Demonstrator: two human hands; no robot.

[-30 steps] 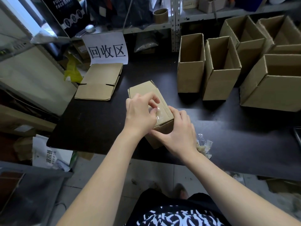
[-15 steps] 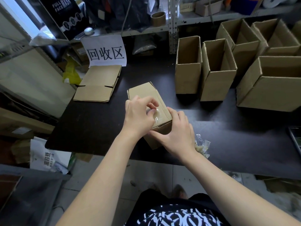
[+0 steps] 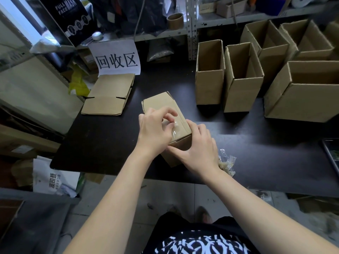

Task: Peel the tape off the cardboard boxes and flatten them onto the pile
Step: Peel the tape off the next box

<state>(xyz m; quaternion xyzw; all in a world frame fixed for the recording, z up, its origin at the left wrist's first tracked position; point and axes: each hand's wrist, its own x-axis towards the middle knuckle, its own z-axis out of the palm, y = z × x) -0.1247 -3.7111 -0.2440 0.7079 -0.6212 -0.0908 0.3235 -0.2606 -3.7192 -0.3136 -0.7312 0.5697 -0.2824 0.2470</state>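
A small brown cardboard box [image 3: 161,104] lies tilted on the black table [image 3: 102,143] near its front edge. My right hand [image 3: 197,149] grips the box's near end from the right side. My left hand [image 3: 156,131] is on top of the box, and its fingertips pinch a strip of clear tape [image 3: 175,130] that is partly lifted from the box's top face. A pile of flattened cardboard [image 3: 108,97] lies at the table's back left, under a white paper sign [image 3: 117,59].
Several open, upright cardboard boxes [image 3: 242,77] stand at the back right of the table. A crumpled wad of clear tape [image 3: 226,163] lies just right of my right wrist. A metal shelf [image 3: 190,26] runs behind the table. Bags and cardboard lie on the floor at left.
My left hand's fingers have lifted the tape end a little higher off the box's top. My right hand keeps its hold on the box, which has barely moved.
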